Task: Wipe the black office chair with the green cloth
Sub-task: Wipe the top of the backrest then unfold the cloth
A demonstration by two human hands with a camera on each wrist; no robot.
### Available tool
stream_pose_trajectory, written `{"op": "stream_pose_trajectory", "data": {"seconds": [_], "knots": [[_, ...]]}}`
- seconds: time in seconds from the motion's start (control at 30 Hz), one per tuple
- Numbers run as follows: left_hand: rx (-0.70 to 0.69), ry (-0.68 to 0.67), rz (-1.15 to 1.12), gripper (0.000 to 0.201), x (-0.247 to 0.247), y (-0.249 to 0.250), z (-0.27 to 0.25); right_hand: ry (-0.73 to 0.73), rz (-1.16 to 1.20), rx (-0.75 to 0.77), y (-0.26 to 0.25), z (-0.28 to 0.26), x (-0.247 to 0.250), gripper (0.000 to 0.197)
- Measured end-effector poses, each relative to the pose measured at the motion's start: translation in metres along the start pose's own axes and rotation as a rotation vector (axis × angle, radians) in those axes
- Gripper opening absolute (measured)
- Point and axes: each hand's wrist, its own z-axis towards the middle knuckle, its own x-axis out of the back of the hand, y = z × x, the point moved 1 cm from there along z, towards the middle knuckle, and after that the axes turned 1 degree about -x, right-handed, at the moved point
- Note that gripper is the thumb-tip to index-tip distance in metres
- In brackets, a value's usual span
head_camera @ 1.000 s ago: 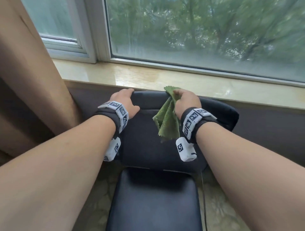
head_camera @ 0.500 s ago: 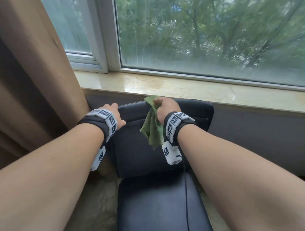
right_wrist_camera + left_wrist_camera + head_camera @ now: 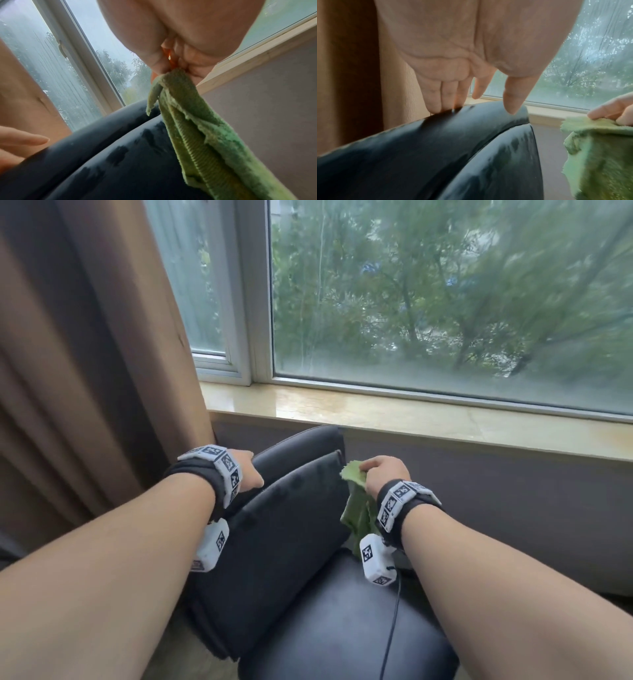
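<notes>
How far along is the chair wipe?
Done: damp streaks on the backrest front suggest it was wiped. In hand: the right hand grips the green cloth beside the backrest's edge, off the surface; left hand rests on the top. Left: the seat shows no streaks.

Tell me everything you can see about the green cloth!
The green cloth looks soft and fuzzy like terry towel, with a ribbed stripe and frayed, paler edges. It is bunched and hangs down loosely from the right hand, which pinches its top. It hangs beside the right edge of the black office chair backrest, which shows damp streaks. Whether cloth and chair touch is unclear.
</notes>
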Motion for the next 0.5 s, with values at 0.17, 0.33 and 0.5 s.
{"op": "stream_pose_trajectory", "data": {"seconds": [0.17,0.33,0.5], "knots": [[0.062,-0.041,0.102,0.053,-0.004,-0.015,-0.025,-0.063,-0.065,0.011,-0.005,-0.017,0.006,0.05],[0.099,-0.093,0.085,0.061,-0.014,-0.033,-0.055,-0.122,-0.104,0.067,-0.014,-0.039,0.004,0.044],[0.155,-0.105,0.1,0.058,-0.033,-0.047,-0.069,-0.117,-0.076,0.065,-0.01,-0.058,0.008,0.043]]}}
